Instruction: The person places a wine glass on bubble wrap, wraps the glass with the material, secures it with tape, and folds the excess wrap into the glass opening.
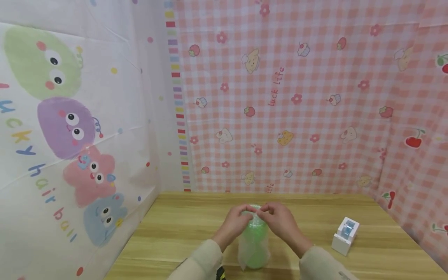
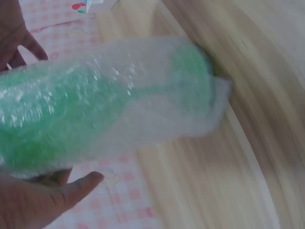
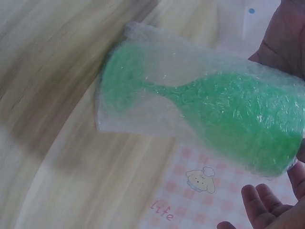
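A green stemmed glass (image 3: pixel 233 114) stands on its base on the wooden table, wrapped in clear bubble wrap (image 2: pixel 143 119). The bowl, thin stem and round foot show through the plastic. Over the wrapped top, my left hand (image 1: pixel 241 218) and right hand (image 1: pixel 277 218) come together. With bent thumb and forefinger, each pinches the edge of the wrap above the bowl. The other fingers of the right hand (image 3: pixel 276 210) curl loosely beside the wrap. In the left wrist view the left thumb (image 2: pixel 81 187) sticks out alongside it. Both wrist views cut off the pinching fingertips.
To the right on the table sits a white tape dispenser (image 1: pixel 345 235) with a bluish roll. A black-and-yellow item (image 1: pixel 220 273) peeks out beside the left sleeve. Patterned cloths hang behind (image 1: pixel 280 116) and at the left side (image 1: pixel 140 97).
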{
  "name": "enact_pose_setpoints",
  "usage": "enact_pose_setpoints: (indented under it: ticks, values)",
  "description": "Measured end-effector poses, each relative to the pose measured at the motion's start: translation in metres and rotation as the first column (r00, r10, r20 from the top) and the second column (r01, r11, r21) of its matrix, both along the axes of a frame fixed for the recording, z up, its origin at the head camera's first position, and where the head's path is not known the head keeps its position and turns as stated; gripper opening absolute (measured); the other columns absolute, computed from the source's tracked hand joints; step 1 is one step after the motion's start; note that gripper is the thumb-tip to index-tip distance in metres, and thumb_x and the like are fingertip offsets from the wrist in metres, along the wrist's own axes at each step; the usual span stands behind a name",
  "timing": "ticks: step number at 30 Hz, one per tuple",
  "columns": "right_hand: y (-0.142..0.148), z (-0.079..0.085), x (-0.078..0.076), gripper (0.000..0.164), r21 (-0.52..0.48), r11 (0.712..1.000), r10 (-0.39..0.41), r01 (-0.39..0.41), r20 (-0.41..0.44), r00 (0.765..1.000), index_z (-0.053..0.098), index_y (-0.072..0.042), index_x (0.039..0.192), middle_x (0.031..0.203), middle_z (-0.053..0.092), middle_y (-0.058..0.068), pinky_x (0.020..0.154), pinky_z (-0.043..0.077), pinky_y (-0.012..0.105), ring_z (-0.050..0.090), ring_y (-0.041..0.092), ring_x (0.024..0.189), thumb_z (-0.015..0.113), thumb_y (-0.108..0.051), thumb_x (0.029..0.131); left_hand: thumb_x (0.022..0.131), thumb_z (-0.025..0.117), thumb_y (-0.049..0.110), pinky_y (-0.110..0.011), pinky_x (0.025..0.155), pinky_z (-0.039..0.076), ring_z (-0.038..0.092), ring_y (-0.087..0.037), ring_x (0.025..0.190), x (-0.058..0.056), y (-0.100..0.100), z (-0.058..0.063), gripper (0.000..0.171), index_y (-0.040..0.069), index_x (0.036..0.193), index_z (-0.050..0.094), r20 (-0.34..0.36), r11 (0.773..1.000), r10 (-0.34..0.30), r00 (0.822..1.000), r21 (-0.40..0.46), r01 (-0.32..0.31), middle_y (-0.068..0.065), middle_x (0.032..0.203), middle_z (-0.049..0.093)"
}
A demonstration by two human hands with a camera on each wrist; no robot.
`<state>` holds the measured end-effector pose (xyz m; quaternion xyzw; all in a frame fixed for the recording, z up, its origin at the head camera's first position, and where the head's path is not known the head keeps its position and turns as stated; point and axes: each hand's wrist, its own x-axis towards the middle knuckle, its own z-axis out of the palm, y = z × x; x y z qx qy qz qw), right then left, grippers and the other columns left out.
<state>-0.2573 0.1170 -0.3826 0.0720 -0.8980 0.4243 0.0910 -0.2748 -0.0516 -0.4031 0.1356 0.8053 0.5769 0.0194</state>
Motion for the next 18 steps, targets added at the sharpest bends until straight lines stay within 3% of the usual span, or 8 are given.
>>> enact_pose_setpoints:
  ticks: [5, 10, 13, 18]
  values:
    - [-0.001, 0.002, 0.000, 0.014, 0.059, 0.998, -0.011, 0.011, -0.008, 1.000, 0.074, -0.012, 0.097, 0.119, 0.066, 0.014, 0.084, 0.051, 0.056, 0.060, 0.036, 0.109, 0.068, -0.024, 0.094, 0.095, 0.060, 0.028, -0.066, 0.101, 0.036, 0.042, -0.035, 0.133, 0.000, -0.014, 0.001, 0.029, 0.021, 0.122, 0.068, -0.031, 0.988, -0.126, 0.992, -0.096, 0.123, -0.007, 0.141, 0.051]
    - [0.000, 0.003, 0.000, 0.016, 0.080, 0.997, -0.015, 0.014, 0.014, 1.000, 0.075, -0.014, 0.099, 0.120, 0.066, 0.013, 0.081, 0.052, 0.055, 0.061, 0.034, 0.107, 0.067, -0.027, 0.094, 0.090, 0.071, 0.036, -0.069, 0.103, 0.032, 0.030, -0.042, 0.140, -0.002, -0.028, 0.002, 0.049, 0.033, 0.137, 0.058, -0.042, 0.945, -0.236, 0.971, -0.243, 0.220, -0.012, 0.154, 0.034]
    - [0.001, 0.003, 0.001, 0.018, 0.080, 0.997, -0.003, 0.001, 0.014, 1.000, 0.076, -0.014, 0.100, 0.120, 0.066, 0.012, 0.082, 0.051, 0.057, 0.061, 0.036, 0.108, 0.067, -0.029, 0.094, 0.087, 0.076, 0.037, -0.072, 0.102, 0.031, 0.027, -0.046, 0.141, -0.002, -0.032, 0.004, 0.054, 0.036, 0.137, 0.058, -0.043, 0.931, -0.253, 0.966, -0.282, 0.231, -0.015, 0.157, 0.029]
    - [0.006, -0.001, 0.002, 0.021, 0.122, 0.991, 0.047, -0.045, -0.018, 0.999, 0.076, -0.012, 0.101, 0.127, 0.064, 0.016, 0.091, 0.047, 0.064, 0.056, 0.043, 0.119, 0.066, -0.029, 0.095, 0.088, 0.075, 0.042, -0.071, 0.102, 0.032, 0.027, -0.046, 0.141, -0.001, -0.032, 0.005, 0.047, 0.031, 0.132, 0.063, -0.061, 0.923, -0.241, 0.969, -0.324, 0.209, -0.017, 0.158, 0.028]
